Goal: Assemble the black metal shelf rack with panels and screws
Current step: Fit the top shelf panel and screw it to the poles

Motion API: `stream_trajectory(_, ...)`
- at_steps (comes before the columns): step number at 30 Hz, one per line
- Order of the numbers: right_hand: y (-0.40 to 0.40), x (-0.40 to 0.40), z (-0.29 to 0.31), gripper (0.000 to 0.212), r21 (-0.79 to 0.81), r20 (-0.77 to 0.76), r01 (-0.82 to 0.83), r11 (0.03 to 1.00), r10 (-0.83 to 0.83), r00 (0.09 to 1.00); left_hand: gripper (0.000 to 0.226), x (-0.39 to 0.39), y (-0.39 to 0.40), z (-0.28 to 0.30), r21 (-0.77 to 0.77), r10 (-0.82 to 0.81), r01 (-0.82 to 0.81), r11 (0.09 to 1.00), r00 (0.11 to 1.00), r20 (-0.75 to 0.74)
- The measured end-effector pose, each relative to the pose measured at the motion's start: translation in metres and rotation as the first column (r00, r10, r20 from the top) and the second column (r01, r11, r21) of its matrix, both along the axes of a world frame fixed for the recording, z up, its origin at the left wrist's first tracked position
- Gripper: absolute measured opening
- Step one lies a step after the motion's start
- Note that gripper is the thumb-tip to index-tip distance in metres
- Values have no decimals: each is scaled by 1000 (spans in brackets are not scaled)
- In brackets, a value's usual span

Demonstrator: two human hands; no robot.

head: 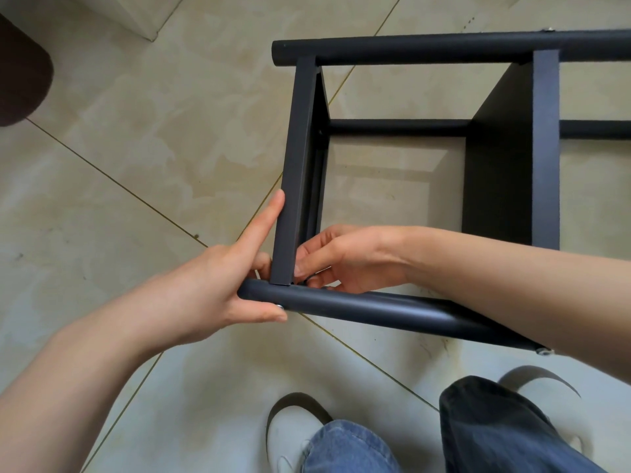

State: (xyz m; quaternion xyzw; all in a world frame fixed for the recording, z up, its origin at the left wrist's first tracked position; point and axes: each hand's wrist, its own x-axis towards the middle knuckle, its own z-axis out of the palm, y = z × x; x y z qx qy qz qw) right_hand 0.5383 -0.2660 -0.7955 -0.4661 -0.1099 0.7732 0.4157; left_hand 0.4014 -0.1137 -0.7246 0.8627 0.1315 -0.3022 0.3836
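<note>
The black metal shelf rack (478, 148) lies on its side on the beige tiled floor (136, 148); it looks stiff, fairly light, with smooth painted tubes best held near a joint. The left hand (211, 295) wraps the near round black tube (358, 307), thumb by a small silver screw head (280, 306). The right hand (345, 257) pinches something unseen beside the flat black end panel (297, 172).

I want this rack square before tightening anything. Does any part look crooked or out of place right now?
Nothing clearly stands out. The end panel meets the near tube at the corner where the left hand steadies both and the right hand works inside. The wide-angle lens makes the panels look splayed.
</note>
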Motion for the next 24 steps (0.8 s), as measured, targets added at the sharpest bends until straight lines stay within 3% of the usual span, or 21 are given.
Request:
stream_trajectory(4, 2, -3, 3, 28, -38, 87, -52, 998, 55, 995, 120, 0, -1, 3, -52, 14, -15, 999, 1000, -23)
stream_trajectory(8, 1, -1, 6, 12, -77, 18, -47, 996, 48, 999, 115, -1, -2, 3, -70, 23, -25, 997, 999, -29)
stream_trajectory(10, 1, 0, 6, 13, -82, 53, -45, 996, 50, 997, 119, -2, 0, 1, -42, 17, -18, 999, 1000, -23)
stream_trajectory(15, 3, -7, 7, 18, -78, 140, -62, 995, 73, 988, 128, -2, 2, 1, 219, -121, 92, 971, 985, 123)
stream_trajectory(20, 0, -1, 4, 20, -35, 18, -1, 999, 2, 1000, 133, -2, 2, -4, 321, -198, 127, 939, 960, 200)
stream_trajectory(24, -1, -5, -1, 21, -8, 15, 31, 999, -31, 999, 120, 2, 6, 0, 507, -425, 236, 829, 855, 296)
